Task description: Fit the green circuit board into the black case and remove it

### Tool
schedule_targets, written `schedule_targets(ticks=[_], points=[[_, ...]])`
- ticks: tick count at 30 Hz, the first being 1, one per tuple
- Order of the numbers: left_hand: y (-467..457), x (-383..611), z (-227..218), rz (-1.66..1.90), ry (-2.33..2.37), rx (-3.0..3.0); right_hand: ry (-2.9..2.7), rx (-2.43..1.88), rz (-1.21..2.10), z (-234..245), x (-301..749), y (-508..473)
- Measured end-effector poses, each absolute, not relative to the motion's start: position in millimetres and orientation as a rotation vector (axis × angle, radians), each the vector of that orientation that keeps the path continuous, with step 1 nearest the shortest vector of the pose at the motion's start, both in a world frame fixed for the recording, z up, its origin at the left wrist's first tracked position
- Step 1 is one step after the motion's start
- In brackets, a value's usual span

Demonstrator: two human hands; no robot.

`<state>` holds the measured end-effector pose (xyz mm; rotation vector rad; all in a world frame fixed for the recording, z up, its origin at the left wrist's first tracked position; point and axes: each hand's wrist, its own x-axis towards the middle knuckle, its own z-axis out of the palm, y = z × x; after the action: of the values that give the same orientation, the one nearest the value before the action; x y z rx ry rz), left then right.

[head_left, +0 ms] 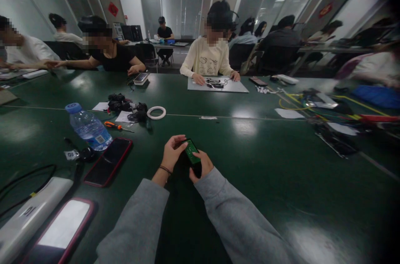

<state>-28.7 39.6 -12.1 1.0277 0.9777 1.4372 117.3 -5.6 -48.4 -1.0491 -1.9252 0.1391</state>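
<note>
Between my two hands is a small green circuit board (191, 152) set in a black case (196, 169), tilted above the green table. My left hand (172, 151) grips its upper left side, thumb on the board's edge and fingers behind. Around the lower right side closes my right hand (203, 165), its thumb resting on the board face. The fingers behind the case are partly hidden. Nearest to my left forearm lies a dark phone (109, 162) with a red rim.
A water bottle (89, 126), an orange screwdriver (118, 126), black cable bundles (117, 103) and a white ring (156, 112) lie left. A white power bank-like block (37, 214) and pink-edged phone (62, 226) are nearer. Opposite, a person handles parts on a grey board (231, 85). Wires (290, 99) clutter the right.
</note>
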Motion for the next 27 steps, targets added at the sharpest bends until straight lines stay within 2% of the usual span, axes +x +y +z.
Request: schedule_targets(ticks=[27], points=[[42.4,-31.8,-15.8,1.452,0.999,1.143,-1.937,-1.103,0.104,-50.5,118.6,-6.8]])
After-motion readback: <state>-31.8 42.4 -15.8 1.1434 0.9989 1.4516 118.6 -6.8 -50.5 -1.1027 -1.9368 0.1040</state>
